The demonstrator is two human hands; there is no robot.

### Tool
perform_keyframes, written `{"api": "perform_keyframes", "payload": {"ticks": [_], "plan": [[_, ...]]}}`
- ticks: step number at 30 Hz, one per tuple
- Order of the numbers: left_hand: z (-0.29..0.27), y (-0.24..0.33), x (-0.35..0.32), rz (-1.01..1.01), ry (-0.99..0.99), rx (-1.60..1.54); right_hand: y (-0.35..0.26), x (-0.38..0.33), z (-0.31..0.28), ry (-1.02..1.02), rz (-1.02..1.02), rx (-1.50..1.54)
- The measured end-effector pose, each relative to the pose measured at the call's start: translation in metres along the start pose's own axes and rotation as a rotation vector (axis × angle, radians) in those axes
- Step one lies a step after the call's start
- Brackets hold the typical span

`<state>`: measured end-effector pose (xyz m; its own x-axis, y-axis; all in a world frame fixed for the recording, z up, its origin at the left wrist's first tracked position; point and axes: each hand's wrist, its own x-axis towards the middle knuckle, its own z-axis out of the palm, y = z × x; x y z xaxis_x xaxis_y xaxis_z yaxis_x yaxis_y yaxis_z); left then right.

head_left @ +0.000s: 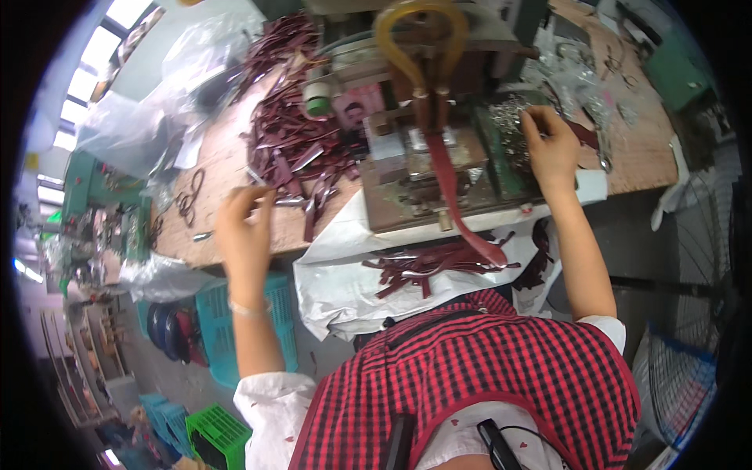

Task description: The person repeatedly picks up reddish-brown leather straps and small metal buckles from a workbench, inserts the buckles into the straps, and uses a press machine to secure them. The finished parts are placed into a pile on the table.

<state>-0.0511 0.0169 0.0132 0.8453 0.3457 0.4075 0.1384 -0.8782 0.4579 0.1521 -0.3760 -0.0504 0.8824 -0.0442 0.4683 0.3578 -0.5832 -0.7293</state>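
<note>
A long dark red strap (446, 184) hangs from the middle of the bench press (427, 117), its wide end over my lap. My left hand (244, 227) is at the left, beside a heap of dark red strips (294, 129); its fingers are loosely bent and apart, with nothing visible in them. On the right, my right hand (554, 153) is over a green tray (493, 168) of small shiny metal pieces (509, 125). Its thumb and forefinger are pinched together; whatever is between them is too small to make out.
More dark red strips (431, 265) lie on white cloth (329, 290) across my lap. A yellow looped tube (384, 35) rises above the press. Scissors (189, 200) lie on the bench at left, near clear plastic bags (164, 102). Turquoise (215, 329) and green crates (219, 435) stand below.
</note>
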Motion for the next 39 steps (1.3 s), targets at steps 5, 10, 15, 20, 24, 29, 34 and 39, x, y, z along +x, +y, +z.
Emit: {"api": "perform_keyframes", "payload": {"ticks": [5, 10, 15, 20, 24, 29, 34, 39], "plan": [[0.074, -0.019, -0.013, -0.068, -0.171, 0.372, 0.002, -0.004, 0.01, -0.056, -0.037, 0.063], [0.075, -0.027, -0.011, -0.084, -0.248, 0.196, 0.008, -0.031, -0.025, 0.061, 0.005, 0.031], [0.02, -0.051, -0.025, -0.219, -0.196, 0.185, 0.005, -0.056, -0.062, 0.134, 0.182, 0.149], [0.075, -0.057, -0.006, -0.055, 0.006, -0.074, -0.071, -0.033, -0.04, -0.167, -0.016, 0.478], [0.094, -0.019, 0.003, -0.068, 0.086, 0.031, -0.102, -0.01, 0.013, -0.258, 0.003, 0.612], [0.088, 0.021, -0.014, 0.005, 0.232, -0.469, -0.111, -0.031, 0.028, -0.222, 0.089, 0.758], [0.041, 0.087, -0.004, 0.297, 0.394, -0.651, -0.137, -0.023, 0.016, -0.344, 0.27, 1.005], [0.028, 0.116, -0.015, 0.653, 0.362, -0.432, -0.152, -0.041, -0.006, -0.392, 0.224, 0.913]]}}
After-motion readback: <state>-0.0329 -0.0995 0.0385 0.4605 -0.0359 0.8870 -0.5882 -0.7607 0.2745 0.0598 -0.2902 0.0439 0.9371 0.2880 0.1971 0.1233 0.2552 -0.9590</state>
